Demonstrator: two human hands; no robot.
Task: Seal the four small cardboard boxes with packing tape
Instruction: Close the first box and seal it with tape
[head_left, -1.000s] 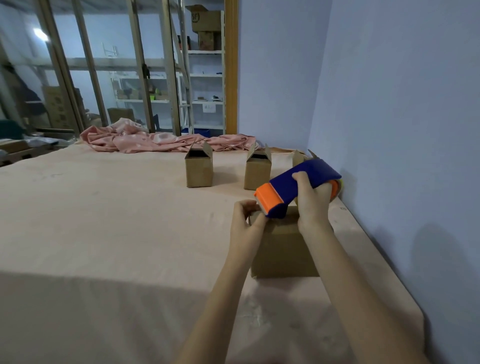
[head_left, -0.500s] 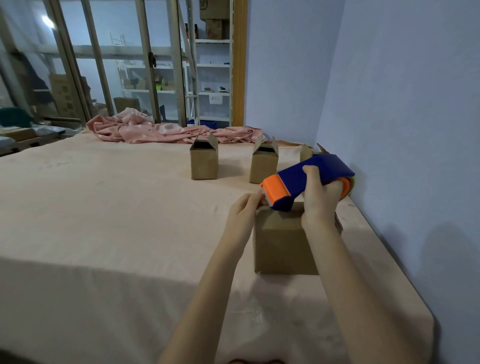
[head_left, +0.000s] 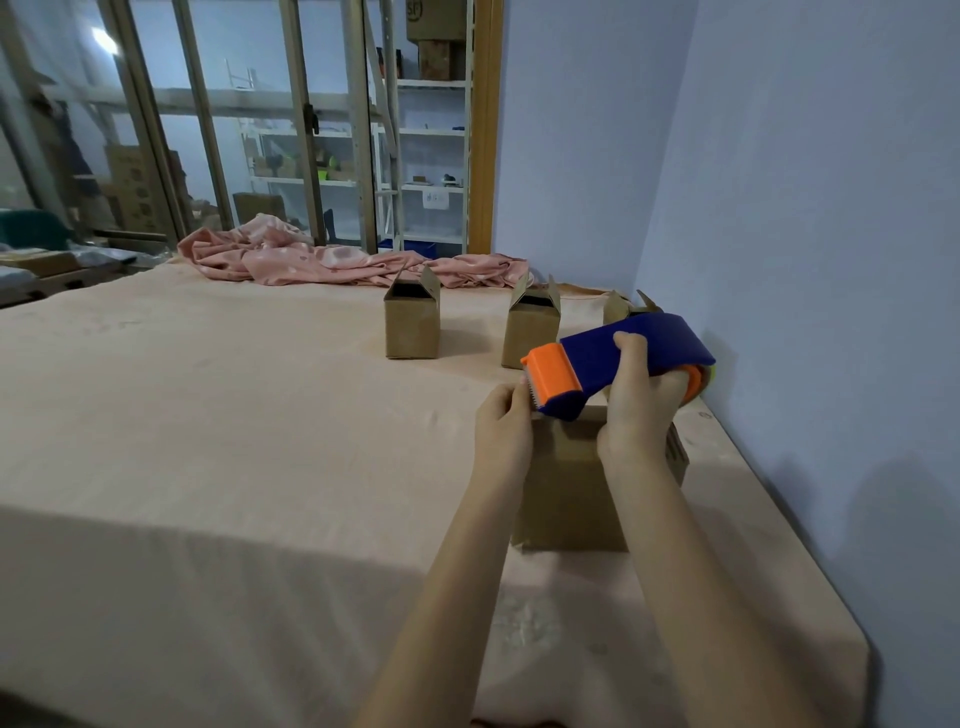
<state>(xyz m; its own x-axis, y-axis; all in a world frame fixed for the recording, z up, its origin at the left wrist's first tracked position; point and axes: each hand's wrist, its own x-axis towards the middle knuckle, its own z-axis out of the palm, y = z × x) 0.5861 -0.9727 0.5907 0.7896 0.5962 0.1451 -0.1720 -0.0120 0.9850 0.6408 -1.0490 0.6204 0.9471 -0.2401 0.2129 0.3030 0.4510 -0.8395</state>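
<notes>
Head view. Your right hand (head_left: 636, 410): grip wrapped round blue-and-orange plastic tape dispenser (head_left: 613, 371), held over top of near brown cardboard box (head_left: 569, 483). Your left hand (head_left: 504, 423): fingers curled at box's top left edge, fingertips at dispenser's orange blade end; whether they pinch tape, cannot tell. Near box stands on peach-cloth-covered desk (head_left: 234, 441), close to right wall. Three open-flapped small cardboard boxes in row behind: left (head_left: 412, 322), middle (head_left: 531, 325), right (head_left: 621, 306) partly hidden by dispenser. Crumpled pink cloth (head_left: 311, 260) at desk's far edge.
</notes>
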